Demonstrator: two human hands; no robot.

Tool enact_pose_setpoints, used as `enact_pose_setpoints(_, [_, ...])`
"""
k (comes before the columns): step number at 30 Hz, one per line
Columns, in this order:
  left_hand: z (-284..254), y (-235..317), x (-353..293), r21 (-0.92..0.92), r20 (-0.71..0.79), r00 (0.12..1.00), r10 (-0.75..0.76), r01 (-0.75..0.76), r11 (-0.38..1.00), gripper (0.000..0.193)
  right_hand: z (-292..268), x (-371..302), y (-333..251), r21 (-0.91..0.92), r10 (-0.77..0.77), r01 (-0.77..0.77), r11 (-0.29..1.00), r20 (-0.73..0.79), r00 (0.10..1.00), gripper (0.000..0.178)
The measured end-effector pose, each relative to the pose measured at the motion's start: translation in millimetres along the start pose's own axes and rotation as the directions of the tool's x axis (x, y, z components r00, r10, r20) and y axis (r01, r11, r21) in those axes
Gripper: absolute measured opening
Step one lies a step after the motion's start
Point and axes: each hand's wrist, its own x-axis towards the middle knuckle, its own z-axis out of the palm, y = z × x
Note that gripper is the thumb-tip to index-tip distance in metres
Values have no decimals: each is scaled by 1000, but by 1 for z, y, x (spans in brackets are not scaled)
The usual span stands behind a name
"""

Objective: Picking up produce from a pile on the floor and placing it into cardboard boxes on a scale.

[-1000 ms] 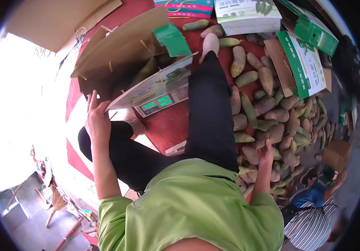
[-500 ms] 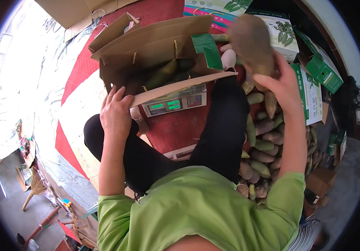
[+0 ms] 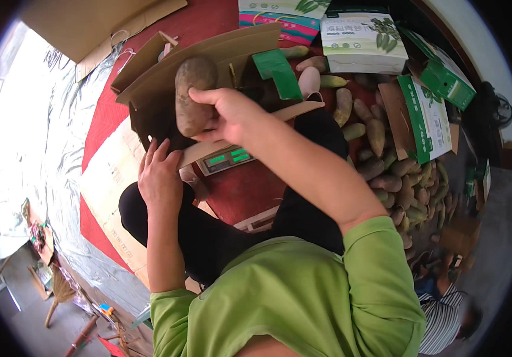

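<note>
My right hand (image 3: 230, 116) grips a large, mud-stained radish (image 3: 194, 98), thumb across its side, over the open top of a cardboard box (image 3: 250, 126). At the box's near left corner my left hand (image 3: 159, 172) holds the edge between thumb and fingers. Beneath the box is a digital scale (image 3: 227, 159) with a lit green display, partly covered by the near flap. The box's contents are mostly in shadow and hidden by my right hand and the radish. A green flap (image 3: 278, 74) stands at its right side.
Many loose radishes (image 3: 407, 184) lie heaped to the right on the red surface (image 3: 241, 199). White and green cartons (image 3: 363, 43) stand at the back right, another carton (image 3: 425, 119) nearer. A person in a striped top (image 3: 443, 321) is at the lower right. A broom (image 3: 60, 290) is at the lower left.
My right hand has brought the radish leftward from the heap side to above the box. My left hand stays at the box's corner. The view has shifted slightly.
</note>
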Motion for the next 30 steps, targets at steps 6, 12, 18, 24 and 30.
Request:
enact_pose_setpoints(6, [-2,6,3,-21,-12,1000,2,-3,1000,20,-9,16,5,449,-52,133,884,-188,981,36])
enact_pose_setpoints(12, [0,5,5,-28,0,1000,3,-3,1000,26,-12,38,-1,270,-117,235,934,-390,914,31])
enact_pose_setpoints(18, [13,-8,12,-10,2,991,137,-137,990,27,-4,-20,12,-20,-695,695,719,-36,718,12])
enact_pose_setpoints(24, [9,-10,8,-19,1,994,108,-108,994,19,-75,-119,12,-238,-793,782,576,72,605,18])
enact_pose_setpoints(30, [3,2,11,-84,8,992,126,-125,989,17,-227,-185,31,-395,-724,611,687,-446,526,23])
